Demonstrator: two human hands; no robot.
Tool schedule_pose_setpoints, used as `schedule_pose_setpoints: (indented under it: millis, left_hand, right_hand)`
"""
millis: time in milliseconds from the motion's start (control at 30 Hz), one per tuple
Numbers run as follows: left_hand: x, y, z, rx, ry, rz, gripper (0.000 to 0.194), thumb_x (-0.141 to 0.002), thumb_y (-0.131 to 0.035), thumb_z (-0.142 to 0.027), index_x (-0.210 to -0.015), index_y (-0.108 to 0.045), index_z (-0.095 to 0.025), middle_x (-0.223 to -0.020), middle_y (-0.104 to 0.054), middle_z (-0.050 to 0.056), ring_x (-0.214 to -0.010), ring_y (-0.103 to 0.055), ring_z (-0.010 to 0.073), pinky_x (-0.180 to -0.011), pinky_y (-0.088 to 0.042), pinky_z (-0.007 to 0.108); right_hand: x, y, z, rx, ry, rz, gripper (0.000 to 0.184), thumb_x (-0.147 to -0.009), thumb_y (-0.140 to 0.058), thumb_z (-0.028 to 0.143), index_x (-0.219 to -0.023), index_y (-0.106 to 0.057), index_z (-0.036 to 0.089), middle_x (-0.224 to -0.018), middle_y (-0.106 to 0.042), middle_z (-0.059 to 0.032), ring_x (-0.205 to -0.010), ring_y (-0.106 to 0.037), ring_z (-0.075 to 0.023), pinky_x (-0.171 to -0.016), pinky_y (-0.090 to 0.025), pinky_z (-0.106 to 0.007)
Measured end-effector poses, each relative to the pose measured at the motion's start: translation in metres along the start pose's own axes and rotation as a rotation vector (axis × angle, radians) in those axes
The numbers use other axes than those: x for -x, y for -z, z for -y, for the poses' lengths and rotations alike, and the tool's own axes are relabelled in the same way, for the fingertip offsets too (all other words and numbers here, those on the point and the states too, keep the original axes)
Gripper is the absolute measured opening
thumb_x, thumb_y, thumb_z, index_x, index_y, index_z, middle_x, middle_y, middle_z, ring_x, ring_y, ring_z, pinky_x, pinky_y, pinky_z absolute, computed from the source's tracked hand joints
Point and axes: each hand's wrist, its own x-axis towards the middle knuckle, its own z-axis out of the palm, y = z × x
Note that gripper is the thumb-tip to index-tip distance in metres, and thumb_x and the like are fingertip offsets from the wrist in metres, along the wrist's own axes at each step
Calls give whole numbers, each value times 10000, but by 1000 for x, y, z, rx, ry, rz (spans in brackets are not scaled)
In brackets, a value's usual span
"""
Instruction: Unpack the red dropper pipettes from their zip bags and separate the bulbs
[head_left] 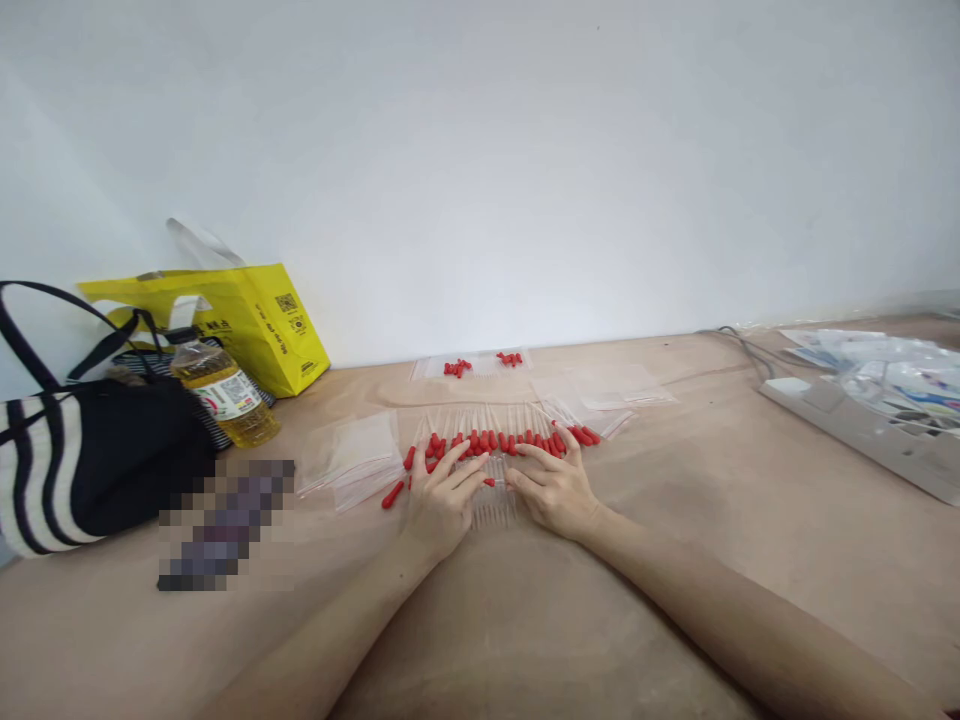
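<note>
Both hands meet low over the middle of the table. My left hand (pixel 444 505) is closed at the fingertips on a small red rubber bulb (pixel 489 482). Facing it, my right hand (pixel 556 492) has its fingertips drawn together at what looks like a thin clear glass tube, partly hidden by the fingers. Under and between the hands lies a row of clear glass tubes (pixel 492 515). Just beyond the fingers, several droppers with red bulbs (pixel 474 442) lie side by side, their clear stems pointing away. One loose red bulb (pixel 392 495) rests left of my left hand.
Clear plastic bags (pixel 360 450) lie at left, others (pixel 615 385) at back right. Near the wall, a bag (pixel 480 366) carries red-bulbed pieces. A yellow bag (pixel 281 330), an oil bottle (pixel 229 392) and a striped handbag (pixel 112 460) stand left; a white box (pixel 855 430) sits right.
</note>
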Motion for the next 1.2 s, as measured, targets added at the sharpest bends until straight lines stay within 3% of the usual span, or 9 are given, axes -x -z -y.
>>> schedule_pose_setpoints:
  millis: [133, 233, 333, 500, 567, 700, 867, 1000, 1200]
  left_hand:
    - [3, 1, 12, -50, 87, -45, 262, -776, -412, -80, -837, -616, -234, -1030, -647, 13, -1025, -534, 247, -948, -206, 575]
    - [3, -3, 19, 19, 167, -78, 193, -818, -439, -184, -888, -614, -223, -978, -650, 43, -954, -555, 215, -864, -380, 439]
    - [2, -4, 26, 152, 245, -72, 216, -835, -416, -238, -914, -612, -190, -889, -611, 60, -842, -567, 167, -753, -454, 308]
    - [3, 17, 48, 289, 512, 145, 214, -782, -478, -283, -959, -545, -182, -812, -586, 17, -701, -564, 137, -624, -456, 249]
    - [3, 31, 56, 357, 532, 294, 195, -759, -504, -313, -899, -538, -181, -758, -584, -4, -629, -543, 122, -570, -434, 227]
    - [3, 54, 66, 395, 419, 537, 169, -751, -496, -343, -753, -567, -190, -683, -566, -20, -599, -506, 116, -566, -400, 219]
    - [5, 63, 79, 426, 370, 638, 153, -726, -509, -322, -699, -579, -189, -753, -547, -2, -686, -526, 130, -620, -405, 217]
    - [6, 62, 79, 472, 426, 740, 143, -685, -541, -324, -666, -566, -184, -667, -550, -18, -627, -515, 128, -564, -384, 205]
    - [3, 61, 74, 409, 488, 683, 141, -637, -576, -314, -648, -528, -182, -574, -493, -52, -539, -454, 107, -507, -341, 192]
  right_hand:
    - [-1, 6, -9, 17, -138, 22, 142, -810, -476, 198, -856, -607, 224, -735, -673, 7, -827, -539, -152, -810, -266, -335]
    - [-6, 10, -12, 32, -299, 111, 180, -835, -450, 246, -859, -628, 225, -697, -655, -11, -690, -529, -142, -650, -321, -268]
    - [-13, 12, -8, -12, -429, 281, 225, -851, -414, 281, -832, -633, 234, -751, -649, -17, -651, -559, -131, -536, -325, -233]
    - [-21, 10, 4, -262, -634, 488, 149, -786, -491, 222, -759, -635, 197, -689, -660, -27, -619, -597, -139, -526, -360, -208]
    - [-24, 8, 6, -346, -706, 479, 118, -752, -527, 191, -797, -634, 172, -685, -661, -36, -613, -598, -138, -533, -375, -202]
    - [-30, 4, 6, -411, -773, 449, 82, -717, -566, 171, -769, -622, 143, -584, -624, -19, -518, -556, -121, -490, -361, -198]
    - [-32, -1, 6, -396, -752, 441, 71, -720, -574, 198, -681, -597, 143, -558, -598, -14, -506, -539, -118, -478, -349, -202]
    - [-28, -7, 6, -387, -796, 393, 136, -709, -599, 227, -800, -604, 126, -599, -616, -30, -553, -567, -134, -521, -389, -215]
    - [-27, -7, 4, -425, -821, 329, 151, -735, -566, 257, -816, -602, 135, -627, -629, -30, -564, -574, -129, -547, -405, -219]
